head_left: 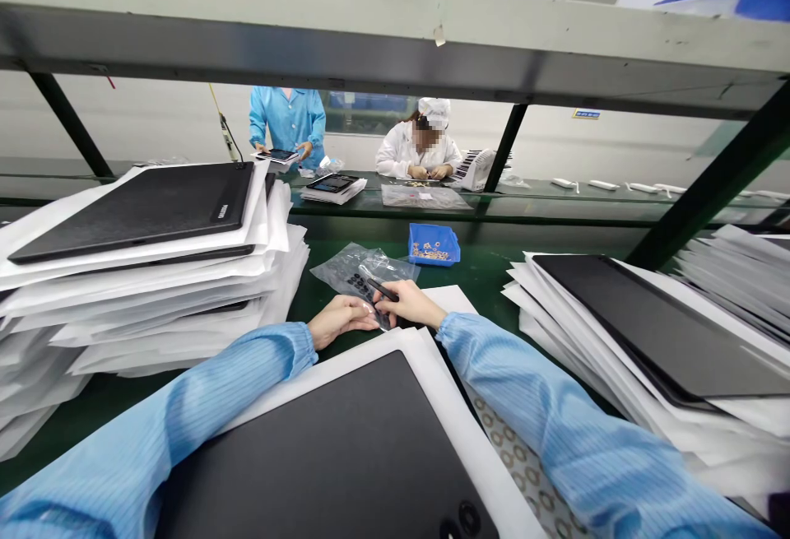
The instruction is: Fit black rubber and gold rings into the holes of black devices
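Left hand: the left hand (341,321) lies low at the lower edge of the bag, its fingers turned toward the right hand. Whether it pinches anything cannot be confirmed from this view.

Right hand: the right hand (408,304) is closed around a slim black pen-like tool (383,290), with the tip directed into the bag. The two hands are close together, and contact between them cannot be confirmed.

Work item: a clear plastic bag (364,269) holding small black parts (358,285) lies under both hands on the green desk mat (475,276). The exact parts being handled are too small to identify.

Nearest unit: a dark flat panel (321,457) rests on a white sheet (460,440), directly before the person. A sheet of ring-shaped pieces (518,461) lies beside it on the right.

Stock on hand: a blue plastic bin (434,244) contains small gold-coloured parts (429,252). Parts therefore remain in both bin and bag.

Stacks: a tall pile of dark panels interleaved with white sheets (141,210) stands left; another pile (654,333) stands right. Neither count can be verified.

Far desk: beyond the shelf beam (395,37), a co-worker in a blue smock (287,119) holds a tablet (276,155); a co-worker in a white smock (420,152) works with both hands at the desk.
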### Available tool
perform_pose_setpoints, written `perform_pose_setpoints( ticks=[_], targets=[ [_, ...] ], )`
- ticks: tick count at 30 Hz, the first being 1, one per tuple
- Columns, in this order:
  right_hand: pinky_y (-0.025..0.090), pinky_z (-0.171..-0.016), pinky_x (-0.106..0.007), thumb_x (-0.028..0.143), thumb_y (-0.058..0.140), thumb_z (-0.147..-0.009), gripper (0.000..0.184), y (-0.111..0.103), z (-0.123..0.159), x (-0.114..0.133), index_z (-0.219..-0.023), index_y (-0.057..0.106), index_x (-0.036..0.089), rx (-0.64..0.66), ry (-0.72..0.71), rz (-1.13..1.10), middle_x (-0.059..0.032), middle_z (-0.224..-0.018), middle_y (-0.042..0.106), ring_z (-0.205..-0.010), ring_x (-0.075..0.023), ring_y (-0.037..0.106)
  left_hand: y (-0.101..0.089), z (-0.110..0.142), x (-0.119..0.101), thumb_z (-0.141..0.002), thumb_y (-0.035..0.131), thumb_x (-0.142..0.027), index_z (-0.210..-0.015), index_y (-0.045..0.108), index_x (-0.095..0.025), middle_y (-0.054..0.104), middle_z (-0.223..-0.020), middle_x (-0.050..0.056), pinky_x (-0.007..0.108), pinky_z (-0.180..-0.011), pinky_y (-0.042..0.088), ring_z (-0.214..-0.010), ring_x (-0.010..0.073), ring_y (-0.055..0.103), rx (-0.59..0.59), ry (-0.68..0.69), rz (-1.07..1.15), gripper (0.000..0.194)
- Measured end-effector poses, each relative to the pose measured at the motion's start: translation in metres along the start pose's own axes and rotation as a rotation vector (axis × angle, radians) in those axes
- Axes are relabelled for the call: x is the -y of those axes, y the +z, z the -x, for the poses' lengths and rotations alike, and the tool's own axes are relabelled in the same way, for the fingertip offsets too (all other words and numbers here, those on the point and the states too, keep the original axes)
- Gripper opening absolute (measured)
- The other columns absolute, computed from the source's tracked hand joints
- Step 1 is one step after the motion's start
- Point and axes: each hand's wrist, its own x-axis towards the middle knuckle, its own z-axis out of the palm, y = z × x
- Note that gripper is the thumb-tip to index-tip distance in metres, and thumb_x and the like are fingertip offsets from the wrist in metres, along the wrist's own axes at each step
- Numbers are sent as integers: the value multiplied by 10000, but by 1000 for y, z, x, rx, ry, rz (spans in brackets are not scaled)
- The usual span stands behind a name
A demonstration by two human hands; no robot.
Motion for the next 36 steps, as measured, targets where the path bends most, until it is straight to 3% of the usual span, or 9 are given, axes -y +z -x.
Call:
perform_pose_setpoints(
  ticks=[5, 10, 15, 19, 21, 24, 26, 30, 36],
  targets=[
    [356, -418, -147, 103, 610, -720, 73, -10, 1, 6, -656, 604, 138, -42, 70, -92, 67, -380, 517, -343, -65, 490, -2, 0, -2, -916, 568, -281, -934, 599, -106, 628, -883, 37, 297, -686, 538, -765, 139, 624, 7, -11, -119, 178],
    [183, -318, -149, 105, 601, -706, 117, -27, 10, 31, -594, 569, 122, -52, 183, -230, 47, -409, 489, -325, -35, 374, -11, 8, -20, -917, 570, -305, -757, 581, -107, 569, -630, -38, 187, -469, 454, -484, 64, 525, 39, -150, -474, 255],
    [201, -303, -144, 93, 628, -672, 159, -38, 48, 56, -523, 573, 97, -10, 267, -310, 8, -460, 533, -338, -24, 374, -16, 39, -54, -784, 703, -259, -448, 513, -145, 445, -373, -55, 189, -321, 272, -282, 60, 351, 53, -195, -824, 403],
    [224, -304, -135, 87, 650, -640, 97, -31, 93, 66, -548, 620, 90, 23, 289, -360, 13, -473, 551, -333, -22, 402, -1, 76, -80, -751, 707, -260, -444, 505, -173, 468, -389, -41, 204, -365, 230, -341, 83, 401, 87, -91, -952, 377],
    [209, -298, -135, 85, 634, -633, 92, -23, 116, 69, -545, 616, 99, 47, 300, -383, 18, -465, 548, -333, -32, 431, 15, 93, -84, -772, 672, -262, -475, 510, -179, 463, -426, -49, 204, -405, 222, -389, 80, 384, 166, 41, -1010, 348],
    [219, -307, -135, 96, 613, -643, 131, -8, 147, 71, -518, 583, 122, 67, 351, -427, 43, -399, 502, -320, -36, 424, 41, 110, -73, -801, 611, -265, -549, 563, -201, 500, -499, -41, 212, -453, 258, -438, 97, 407, 454, 315, -1090, 265],
    [243, -322, -134, 101, 602, -665, 148, 0, 166, 68, -524, 574, 135, 65, 390, -441, 60, -346, 469, -309, -32, 401, 55, 118, -60, -812, 591, -254, -592, 577, -215, 540, -558, -28, 214, -489, 295, -491, 116, 466, 631, 418, -1084, 223],
    [261, -333, -140, 134, 597, -707, 104, 14, 196, 60, -604, 587, 139, 29, 440, -396, 77, -325, 457, -299, -33, 373, 66, 122, -43, -839, 545, -194, -644, 525, -210, 549, -665, -25, 211, -537, 324, -577, 124, 503, 767, 423, -1102, 197],
    [274, -352, -142, 160, 599, -715, 77, 25, 212, 51, -643, 581, 138, -22, 443, -398, 88, -384, 442, -325, -32, 405, 65, 119, -45, -846, 520, -103, -698, 482, -192, 519, -745, -48, 186, -568, 328, -638, 92, 495, 825, 332, -1206, 176]
  ],
)
